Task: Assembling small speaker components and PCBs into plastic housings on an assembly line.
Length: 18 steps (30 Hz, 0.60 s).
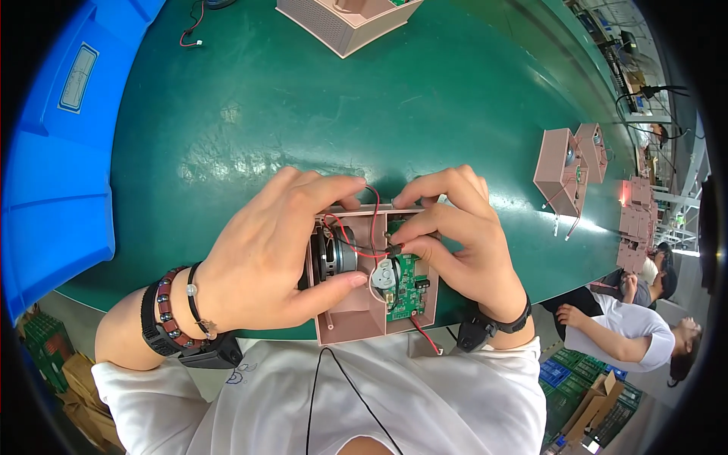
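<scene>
A blue bin [53, 152] is sitting at the far left of the green table [265, 114]. The left hand [280, 250] is wrapping around the pink housing [356, 315] at the near edge, fingers curled over its speaker [337, 256]. The right hand [462, 235] is pinching a small black connector [393, 248] on red and black wires [371, 220] above the green circuit board [408, 284]. More pink housings [565, 163] are lying to the right.
</scene>
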Tool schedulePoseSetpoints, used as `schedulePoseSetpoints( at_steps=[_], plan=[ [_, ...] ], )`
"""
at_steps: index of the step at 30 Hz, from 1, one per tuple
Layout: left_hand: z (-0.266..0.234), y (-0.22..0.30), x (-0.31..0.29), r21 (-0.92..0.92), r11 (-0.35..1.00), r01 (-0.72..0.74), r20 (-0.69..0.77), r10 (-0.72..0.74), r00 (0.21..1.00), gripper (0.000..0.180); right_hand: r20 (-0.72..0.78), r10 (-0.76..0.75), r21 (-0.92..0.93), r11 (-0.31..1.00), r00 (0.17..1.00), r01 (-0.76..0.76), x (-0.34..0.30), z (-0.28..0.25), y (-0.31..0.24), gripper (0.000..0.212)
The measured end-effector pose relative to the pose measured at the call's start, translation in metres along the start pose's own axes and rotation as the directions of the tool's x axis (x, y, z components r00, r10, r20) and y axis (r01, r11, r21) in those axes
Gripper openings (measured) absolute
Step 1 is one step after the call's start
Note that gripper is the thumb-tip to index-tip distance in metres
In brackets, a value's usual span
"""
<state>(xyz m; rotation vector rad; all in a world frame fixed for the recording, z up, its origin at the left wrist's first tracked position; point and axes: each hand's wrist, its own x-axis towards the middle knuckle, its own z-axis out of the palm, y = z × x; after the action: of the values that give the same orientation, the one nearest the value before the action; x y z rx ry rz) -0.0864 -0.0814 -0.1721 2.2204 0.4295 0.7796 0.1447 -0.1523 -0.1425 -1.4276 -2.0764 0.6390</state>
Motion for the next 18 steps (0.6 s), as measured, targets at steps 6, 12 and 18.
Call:
schedulePoseSetpoints(
  at_steps=[6, 12, 18],
  plan=[
    [0.0022, -0.0023, 0.0020, 0.006, 1.000, -0.022, -0.003, 0.022, 1.000, 0.072, 0.024, -0.039, -0.052, 0.998, 0.999, 0.040, 0.0013, -0.0044, -0.0001, 0.015],
    [0.0023, -0.0024, 0.0018, 0.018, 1.000, -0.023, -0.015, 0.023, 1.000, 0.071, -0.055, -0.045, 0.007, 0.999, 0.997, 0.045, 0.0030, 0.0021, 0.0058, 0.016],
    [0.0030, -0.0017, -0.0003, -0.003, 1.000, 0.017, -0.016, -0.017, 1.000, 0.070, -0.045, -0.071, 0.048, 0.996, 0.996, 0.073, 0.0048, 0.0015, 0.0048, 0.016]
  ],
)
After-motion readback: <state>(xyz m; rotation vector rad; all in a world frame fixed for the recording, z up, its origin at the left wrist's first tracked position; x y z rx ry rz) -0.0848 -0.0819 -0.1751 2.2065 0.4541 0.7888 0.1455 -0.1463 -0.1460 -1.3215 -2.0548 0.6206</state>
